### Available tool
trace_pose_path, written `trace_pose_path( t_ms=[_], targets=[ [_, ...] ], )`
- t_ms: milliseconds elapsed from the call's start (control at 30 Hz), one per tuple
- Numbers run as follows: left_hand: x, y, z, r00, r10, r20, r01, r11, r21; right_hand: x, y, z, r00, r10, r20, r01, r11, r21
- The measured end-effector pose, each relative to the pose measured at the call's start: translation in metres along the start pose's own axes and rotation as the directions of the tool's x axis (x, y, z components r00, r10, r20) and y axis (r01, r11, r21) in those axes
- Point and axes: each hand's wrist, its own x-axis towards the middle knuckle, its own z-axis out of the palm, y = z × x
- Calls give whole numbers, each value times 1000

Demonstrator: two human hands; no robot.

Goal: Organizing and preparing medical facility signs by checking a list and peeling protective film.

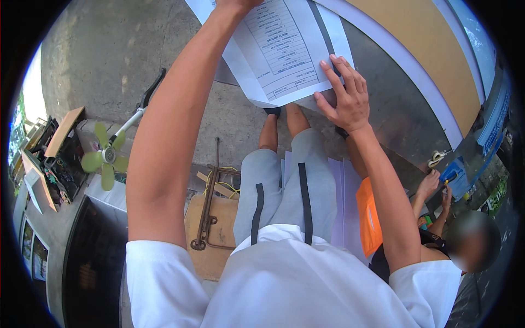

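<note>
One printed sheet [290, 54], top away leftward, long axis uncertain; right hand [351, 107], fingers spread; left hand [239, 3], fingers unclear.

It looks like a workshop: concrete floor [229, 120], leaning boards [64, 131], a rusty metal bar [208, 202].

Paper sheet [284, 49] under right hand [348, 98], fan [109, 155] far left, co-worker [471, 240] at right.

The sheet [287, 52] is showing smooth paper, the shorts [284, 188] matt cloth, the bar [205, 218] rough, rusty-looking metal.
</note>
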Motion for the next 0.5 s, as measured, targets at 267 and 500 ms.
trace_pose_path(
  t_ms=[267,500],
  targets=[
    [-1,5,-3,999,-54,-3,54,998,-29,0,0,-1,1000,-4,8,4,1000,-18],
    [0,4,-4,999,-49,13,50,997,-65,-1,0,-1,1000,-4,8,5,999,-33]
  ],
)
